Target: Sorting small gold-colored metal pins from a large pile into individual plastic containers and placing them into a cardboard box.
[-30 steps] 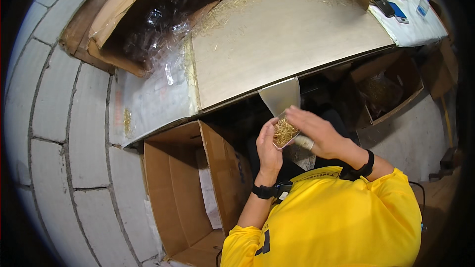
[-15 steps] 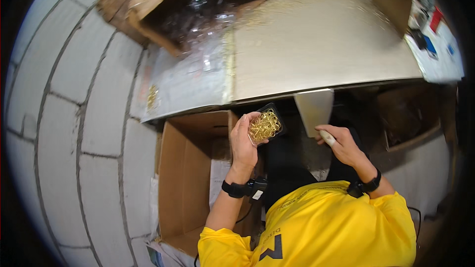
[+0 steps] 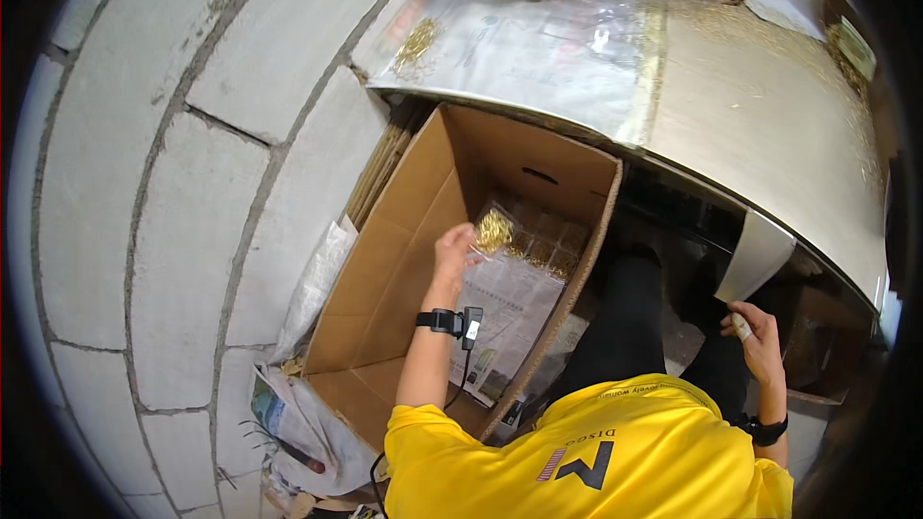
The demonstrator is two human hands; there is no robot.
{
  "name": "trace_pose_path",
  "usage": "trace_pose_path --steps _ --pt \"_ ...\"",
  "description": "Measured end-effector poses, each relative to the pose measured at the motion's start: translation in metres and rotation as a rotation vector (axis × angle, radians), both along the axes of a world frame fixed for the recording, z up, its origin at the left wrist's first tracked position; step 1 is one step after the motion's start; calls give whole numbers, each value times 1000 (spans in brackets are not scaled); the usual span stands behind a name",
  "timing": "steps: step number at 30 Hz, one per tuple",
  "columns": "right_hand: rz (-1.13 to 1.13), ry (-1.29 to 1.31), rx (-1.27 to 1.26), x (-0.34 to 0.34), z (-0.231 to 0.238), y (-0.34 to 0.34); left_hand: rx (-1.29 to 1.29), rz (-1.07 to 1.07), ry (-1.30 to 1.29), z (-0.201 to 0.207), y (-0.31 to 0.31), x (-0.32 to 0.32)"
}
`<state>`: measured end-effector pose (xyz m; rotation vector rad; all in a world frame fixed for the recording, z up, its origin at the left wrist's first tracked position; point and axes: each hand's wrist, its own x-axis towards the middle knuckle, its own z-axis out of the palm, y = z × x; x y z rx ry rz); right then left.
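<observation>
A cardboard carton (image 3: 385, 298) is standing beside a yellow shirt (image 3: 615, 423), printed paper (image 3: 500, 312) lying inside. A pale flap (image 3: 758, 255) is hanging by the right hand (image 3: 758, 338); whether gripping it, I cannot tell. Over the carton, the left hand (image 3: 455, 252) is grasping a clear box (image 3: 488, 250) of golden bits (image 3: 495, 228), probably light, stiff, slippery, brittle; sides are offering the best hold. Shirt and paper are carrying lettering.
</observation>
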<state>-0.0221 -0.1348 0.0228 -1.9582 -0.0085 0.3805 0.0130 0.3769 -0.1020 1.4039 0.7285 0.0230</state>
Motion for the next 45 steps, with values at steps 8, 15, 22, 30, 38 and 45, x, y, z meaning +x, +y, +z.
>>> trace_pose_path --steps 8,15,22,30,38,45 --pt "124 108 -181 17 2 50 -448 -3 371 -201 -33 -72" --pt "252 115 -389 24 2 63 -374 -58 495 -242 -78 -65" --pt "625 -90 -420 56 28 63 -67 -192 440 -281 -80 -81" --pt "341 -268 -513 217 112 -15 285 -314 180 -182 -12 -19" --pt "-420 -255 -938 502 46 -106 688 -405 -487 177 -142 174" --pt "156 -114 -1143 454 54 -9 1809 -977 -411 177 -240 335"
